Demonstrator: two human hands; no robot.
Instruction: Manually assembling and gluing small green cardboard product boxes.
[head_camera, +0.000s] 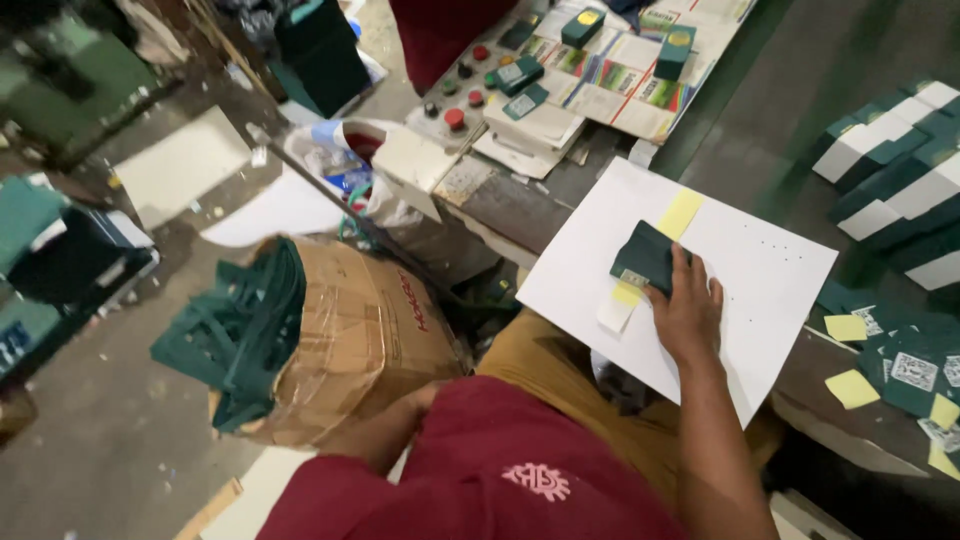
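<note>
**A:** Entry, head view. Your right hand (688, 312) lies palm down on the dark green card piece (645, 256), fingers spread flat across its near right corner. It presses; it does not clasp. Confirm?

**B:** Confirmed. The piece rests on the white board (760, 270), which juts off the bench edge toward your lap. Under the piece runs a yellow strip (681, 212): one end shows past the far side, the other end shows pale at the near side, by a small white tab (614, 314).

**A:** Note the axis. The strip runs from near-left to far-right, slanted across the board. The green piece sits crosswise over its middle, just ahead of your fingertips and slightly left of the wrist.

**B:** And your left hand?

**A:** Left hand (425, 395) is low, down by the torn cardboard box (360, 340) on the floor, which is stuffed with green offcuts (240, 335). Your sleeve and body hide most of it. I cannot tell whether it is open or closed, or whether it holds anything.

**B:** So the right is the nearer hand by far; the left is well apart from the board.

**A:** Yes. Also logged: stacks of green-and-white boxes (900, 170) at far right, loose yellow slips (850, 388) on the bench near your right elbow, a panel of red buttons (455, 118) beyond the board.
</note>
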